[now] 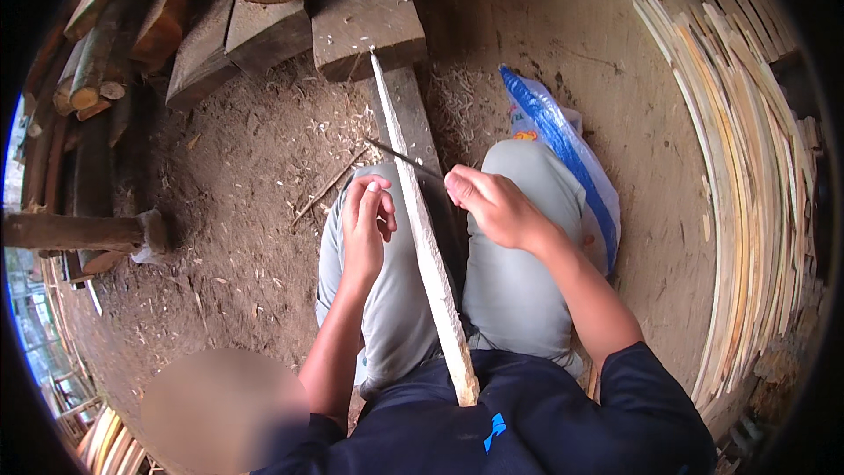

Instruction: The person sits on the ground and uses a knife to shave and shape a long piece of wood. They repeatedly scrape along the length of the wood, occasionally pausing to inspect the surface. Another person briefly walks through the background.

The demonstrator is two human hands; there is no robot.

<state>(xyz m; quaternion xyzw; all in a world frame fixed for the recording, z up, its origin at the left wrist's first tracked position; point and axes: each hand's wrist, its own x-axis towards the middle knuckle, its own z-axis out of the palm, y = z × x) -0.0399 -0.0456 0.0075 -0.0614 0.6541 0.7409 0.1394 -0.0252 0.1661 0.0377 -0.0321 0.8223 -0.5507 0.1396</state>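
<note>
A long pale stick point(420, 233), peeled and tapering to its far tip, runs from a wooden block point(365, 26) back to my dark shirt. My right hand point(497, 204) is closed around the handle of a knife point(403, 156), whose dark narrow blade crosses the stick over my knees. To the left of the stick, my left hand point(365, 218) hovers above my left knee, its fingers loosely bent and apart, with nothing seen in them. The stick's near end presses against or lies on my shirt; I cannot tell which. A dark plank point(413, 123) lies under the stick between my legs.
Cut logs and thick timber pieces point(202, 44) are piled at the far left. Beside my right knee lies a blue and white plastic sack point(563, 136). Long thin wooden strips point(734, 202) line the right side. Shavings and a thin twig point(330, 185) lie on the dirt floor.
</note>
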